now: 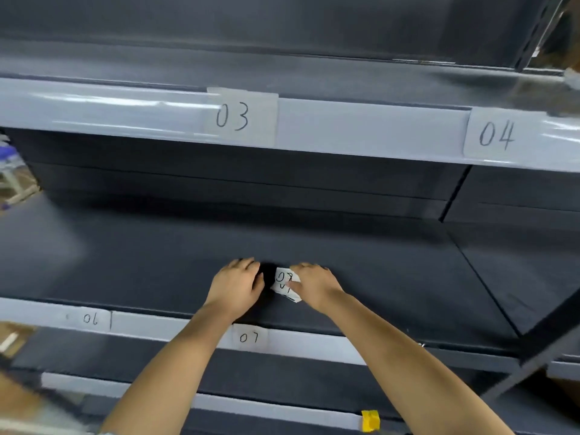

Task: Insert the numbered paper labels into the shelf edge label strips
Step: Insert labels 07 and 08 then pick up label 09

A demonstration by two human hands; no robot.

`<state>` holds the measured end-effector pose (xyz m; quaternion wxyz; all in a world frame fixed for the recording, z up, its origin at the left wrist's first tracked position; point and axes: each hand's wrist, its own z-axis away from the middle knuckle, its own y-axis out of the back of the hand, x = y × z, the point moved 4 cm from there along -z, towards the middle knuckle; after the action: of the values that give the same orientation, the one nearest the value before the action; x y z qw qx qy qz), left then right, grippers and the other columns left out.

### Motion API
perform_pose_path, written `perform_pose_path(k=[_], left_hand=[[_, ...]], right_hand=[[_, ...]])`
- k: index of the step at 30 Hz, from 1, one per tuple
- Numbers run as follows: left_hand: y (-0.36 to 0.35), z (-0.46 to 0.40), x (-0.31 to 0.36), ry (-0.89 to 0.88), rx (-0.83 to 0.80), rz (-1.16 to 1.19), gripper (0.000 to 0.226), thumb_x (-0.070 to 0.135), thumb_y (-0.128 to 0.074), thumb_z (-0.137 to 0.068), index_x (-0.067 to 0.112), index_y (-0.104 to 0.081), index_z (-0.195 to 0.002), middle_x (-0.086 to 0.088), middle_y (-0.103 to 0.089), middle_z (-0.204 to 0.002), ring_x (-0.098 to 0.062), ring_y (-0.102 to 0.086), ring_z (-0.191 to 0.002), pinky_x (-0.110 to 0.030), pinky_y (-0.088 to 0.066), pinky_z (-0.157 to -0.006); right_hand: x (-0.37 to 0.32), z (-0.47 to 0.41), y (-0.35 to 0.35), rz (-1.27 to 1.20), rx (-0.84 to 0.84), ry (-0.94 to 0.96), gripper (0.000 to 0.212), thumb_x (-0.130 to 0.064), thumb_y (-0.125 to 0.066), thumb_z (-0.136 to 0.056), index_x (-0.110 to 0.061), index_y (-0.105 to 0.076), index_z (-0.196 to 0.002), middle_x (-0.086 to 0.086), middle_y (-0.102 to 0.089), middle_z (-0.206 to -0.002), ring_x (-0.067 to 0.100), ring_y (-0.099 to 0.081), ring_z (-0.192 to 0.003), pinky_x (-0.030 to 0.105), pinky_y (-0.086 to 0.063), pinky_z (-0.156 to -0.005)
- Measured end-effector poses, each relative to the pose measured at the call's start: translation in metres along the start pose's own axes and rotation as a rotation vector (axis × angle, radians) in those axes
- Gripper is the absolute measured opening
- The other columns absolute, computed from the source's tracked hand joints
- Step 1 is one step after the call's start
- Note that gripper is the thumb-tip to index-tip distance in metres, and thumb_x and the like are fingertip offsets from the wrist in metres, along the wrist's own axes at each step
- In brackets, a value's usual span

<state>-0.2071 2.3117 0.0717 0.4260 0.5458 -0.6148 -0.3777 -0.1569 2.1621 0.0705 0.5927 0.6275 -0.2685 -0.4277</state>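
Note:
A small stack of white numbered paper labels (285, 282) lies on the dark middle shelf, the top one reading 08. My right hand (314, 285) pinches the stack at its right side, thumb on top. My left hand (237, 285) rests just left of the stack with curled fingers, holding nothing visible. The upper shelf's label strip (361, 127) carries labels 03 (233, 116) and 04 (497, 135). The middle shelf's strip (157, 324) carries labels 06 (91, 318) and 07 (249, 337).
The dark shelf board (392, 271) stretches wide to both sides of my hands. A black upright divider (455, 193) stands at the right. A lower strip bears a yellow clip (370, 420). Blurred cardboard and clutter lie at the left edge.

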Motion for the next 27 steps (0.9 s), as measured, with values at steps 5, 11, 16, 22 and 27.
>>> perform_pose_path(k=[5,11,16,22,27], left_hand=[[0.001,0.007,0.014,0.032,0.004,-0.015,0.017,0.015,-0.069,-0.077,0.003,-0.072,-0.088,-0.010,-0.072,-0.091,-0.030,-0.069,-0.081,-0.036,-0.056,-0.065],[0.004,0.025,0.034,-0.005,0.021,-0.075,0.039,0.028,-0.041,-0.077,0.007,-0.073,-0.079,-0.004,-0.072,-0.078,-0.023,-0.069,-0.067,-0.027,-0.055,-0.057],[0.007,0.031,0.053,-0.057,0.012,-0.048,0.040,0.029,-0.038,-0.075,0.008,-0.072,-0.074,-0.001,-0.071,-0.074,-0.020,-0.067,-0.062,-0.022,-0.053,-0.054],[0.013,0.051,0.092,-0.129,0.003,0.015,0.037,0.030,-0.037,-0.075,0.013,-0.069,-0.071,0.004,-0.068,-0.071,-0.018,-0.064,-0.061,-0.019,-0.050,-0.052],[0.012,0.076,0.113,-0.235,-0.016,-0.040,0.030,0.029,-0.045,-0.072,0.013,-0.071,-0.069,0.002,-0.070,-0.077,-0.016,-0.067,-0.066,-0.019,-0.052,-0.057]], right_hand=[[0.007,-0.004,-0.002,0.120,0.060,0.141,0.038,-0.037,-0.042,-0.098,-0.008,-0.055,-0.118,0.008,-0.059,-0.120,0.027,-0.053,-0.113,0.033,-0.036,-0.099],[0.013,0.003,0.000,0.312,0.102,0.232,0.042,-0.033,-0.036,-0.101,0.000,-0.047,-0.124,0.016,-0.058,-0.122,0.032,-0.053,-0.114,0.036,-0.039,-0.098],[0.032,0.030,0.009,0.319,0.112,0.170,0.037,-0.029,-0.039,-0.101,0.000,-0.048,-0.122,0.017,-0.058,-0.121,0.033,-0.054,-0.113,0.036,-0.043,-0.092],[0.066,0.074,0.019,0.299,0.097,-0.003,0.016,-0.014,-0.046,-0.097,-0.006,-0.056,-0.107,0.011,-0.064,-0.105,0.030,-0.061,-0.094,0.032,-0.048,-0.073],[0.083,0.125,0.026,-0.257,0.255,-0.268,0.037,-0.040,-0.046,-0.093,-0.010,-0.046,-0.070,0.005,-0.050,-0.061,0.022,-0.043,-0.056,0.028,-0.030,-0.049]])
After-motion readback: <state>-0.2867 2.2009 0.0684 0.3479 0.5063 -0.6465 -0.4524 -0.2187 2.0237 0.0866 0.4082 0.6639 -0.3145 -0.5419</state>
